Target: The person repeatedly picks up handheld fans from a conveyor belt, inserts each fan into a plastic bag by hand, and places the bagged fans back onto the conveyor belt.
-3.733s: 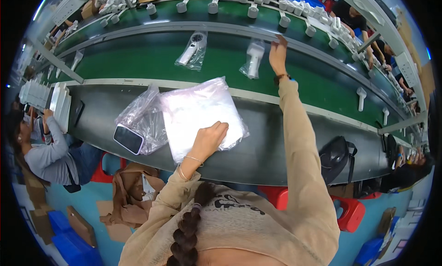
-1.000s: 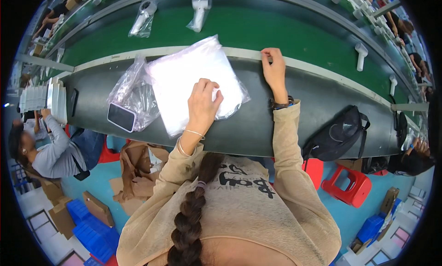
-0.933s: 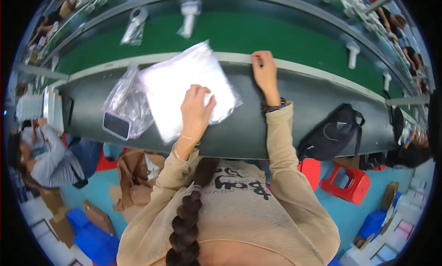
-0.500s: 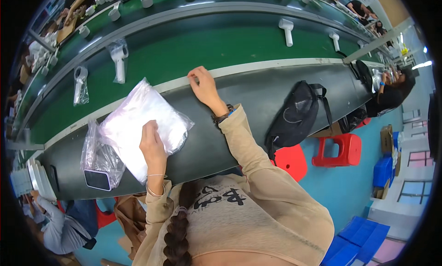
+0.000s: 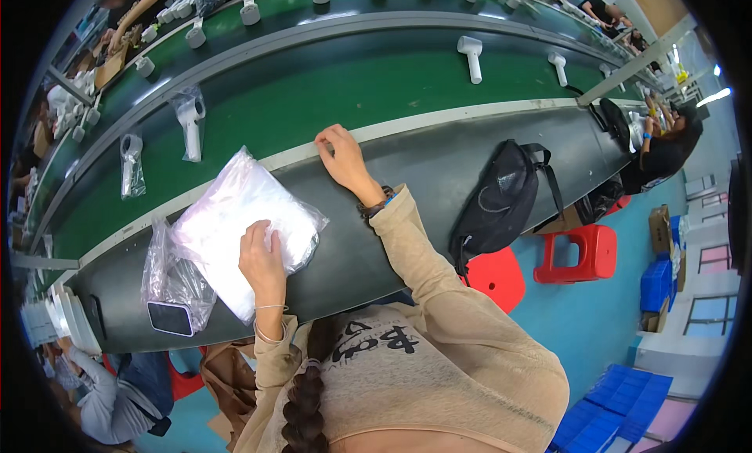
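Note:
A stack of clear plastic bags (image 5: 231,210) lies on the dark workbench (image 5: 376,257), its far corner reaching over the pale bench rim. My left hand (image 5: 262,257) rests on top of the stack, fingers bent and a little apart, gripping nothing. Near the belt's edge, my right hand (image 5: 341,157) hovers at or touches the white rim, loosely curled with a gap between thumb and fingers and nothing held. On the green conveyor belt (image 5: 313,85) beyond lie two bagged white handheld devices, like small fans: one (image 5: 190,124) and another (image 5: 131,164) further left. An unbagged one (image 5: 471,59) lies to the right.
Crumpled clear plastic (image 5: 168,265) and a phone (image 5: 171,318) lie left of the stack. A black bag (image 5: 501,202) sits on the bench at right. Red stools (image 5: 576,253) stand below. A co-worker (image 5: 666,147) sits at far right; another person (image 5: 117,390) is lower left.
The white devices on the belt have shifted left and slightly nearer. My right hand has moved slightly down and left. My left hand stays on the bag stack with its fingers a little more spread.

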`<state>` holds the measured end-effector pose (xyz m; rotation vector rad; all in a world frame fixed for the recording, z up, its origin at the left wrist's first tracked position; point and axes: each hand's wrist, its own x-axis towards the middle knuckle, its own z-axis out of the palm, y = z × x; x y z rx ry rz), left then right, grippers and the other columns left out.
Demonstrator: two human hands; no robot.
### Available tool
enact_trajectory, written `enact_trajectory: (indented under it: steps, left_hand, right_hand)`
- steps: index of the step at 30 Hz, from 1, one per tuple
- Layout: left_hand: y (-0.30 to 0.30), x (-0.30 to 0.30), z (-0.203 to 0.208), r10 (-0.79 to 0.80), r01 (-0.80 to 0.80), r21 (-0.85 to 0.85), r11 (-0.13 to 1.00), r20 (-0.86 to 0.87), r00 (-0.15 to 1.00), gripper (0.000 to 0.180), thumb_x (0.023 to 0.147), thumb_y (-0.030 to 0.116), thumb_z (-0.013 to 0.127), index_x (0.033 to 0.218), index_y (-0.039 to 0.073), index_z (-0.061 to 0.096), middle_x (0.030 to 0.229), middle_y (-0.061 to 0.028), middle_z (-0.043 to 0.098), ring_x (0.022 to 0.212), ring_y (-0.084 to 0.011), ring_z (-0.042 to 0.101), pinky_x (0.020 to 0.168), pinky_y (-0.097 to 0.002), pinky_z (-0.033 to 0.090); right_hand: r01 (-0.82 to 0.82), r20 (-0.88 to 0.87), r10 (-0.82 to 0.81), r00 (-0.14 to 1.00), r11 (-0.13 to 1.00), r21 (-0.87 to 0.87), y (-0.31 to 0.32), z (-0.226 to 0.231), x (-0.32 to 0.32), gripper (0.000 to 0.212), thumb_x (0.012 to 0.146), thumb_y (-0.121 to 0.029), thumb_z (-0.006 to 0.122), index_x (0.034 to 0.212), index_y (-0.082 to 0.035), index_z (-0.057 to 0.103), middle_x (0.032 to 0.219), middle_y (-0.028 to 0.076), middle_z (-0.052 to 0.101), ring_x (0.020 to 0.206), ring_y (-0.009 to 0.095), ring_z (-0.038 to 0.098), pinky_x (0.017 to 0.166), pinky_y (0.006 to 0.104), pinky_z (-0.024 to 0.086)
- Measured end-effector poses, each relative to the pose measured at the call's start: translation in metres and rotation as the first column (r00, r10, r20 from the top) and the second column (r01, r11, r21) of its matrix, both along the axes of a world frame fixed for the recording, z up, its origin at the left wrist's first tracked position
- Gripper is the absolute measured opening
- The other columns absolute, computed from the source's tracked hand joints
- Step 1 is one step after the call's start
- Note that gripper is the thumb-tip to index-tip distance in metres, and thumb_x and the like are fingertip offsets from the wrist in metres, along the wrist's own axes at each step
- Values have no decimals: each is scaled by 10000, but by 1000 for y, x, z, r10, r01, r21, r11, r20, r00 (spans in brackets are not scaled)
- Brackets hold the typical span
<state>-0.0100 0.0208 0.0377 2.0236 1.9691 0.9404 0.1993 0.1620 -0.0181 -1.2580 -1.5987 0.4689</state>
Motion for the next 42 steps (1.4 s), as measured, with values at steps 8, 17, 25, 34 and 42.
enact_trajectory:
  steps: [8, 17, 25, 34, 42]
  left_hand:
    - [-7, 1, 17, 16, -15, -64, 998, 8, 1000, 445, 712, 18, 771, 1133, 58, 634, 1141, -92, 637, 1013, -309, 607, 860, -384, 499]
    - [0, -8, 15, -79, 84, -32, 996, 134, 988, 255, 800, -42, 659, 1047, 17, 651, 1112, -123, 643, 953, -308, 632, 826, -366, 503]
    - [-2, -5, 16, -62, 79, -58, 995, 251, 966, 130, 853, -14, 653, 975, 16, 687, 1101, -106, 674, 905, -225, 659, 690, -296, 521]
    - [1, -16, 30, -110, 121, -66, 990, 153, 982, 324, 773, 25, 714, 1096, 51, 692, 1133, -98, 684, 943, -314, 602, 854, -377, 499]
    - [2, -26, 32, -75, 132, -167, 977, 311, 947, 431, 754, -15, 734, 1172, 78, 682, 1212, -56, 664, 804, -189, 618, 697, -287, 537]
  right_hand:
    - [5, -3, -5, 1000, 1000, 22, -2, -2, 1, 69, 867, -54, 594, 914, -30, 638, 942, 108, 603, 905, 293, 604, 789, 374, 486]
    - [173, 266, -179, 947, 984, 46, 102, 36, 71, 176, 850, -186, 595, 997, -122, 667, 901, 114, 696, 780, 322, 660, 682, 407, 523]
    - [465, 892, -450, 42, 799, 381, 207, 19, 285, 316, 799, -273, 608, 1071, -116, 645, 1115, 99, 619, 1041, 250, 596, 718, 432, 490]
    - [418, 905, -426, -8, 820, 390, 221, 26, 367, 420, 713, -307, 745, 1000, -32, 609, 927, 113, 648, 860, 283, 666, 645, 400, 567]
    - [420, 630, -423, 651, 892, 166, 183, 108, 226, 743, 770, -608, 665, 1197, -3, 598, 1100, 281, 655, 1032, 448, 625, 882, 504, 493]
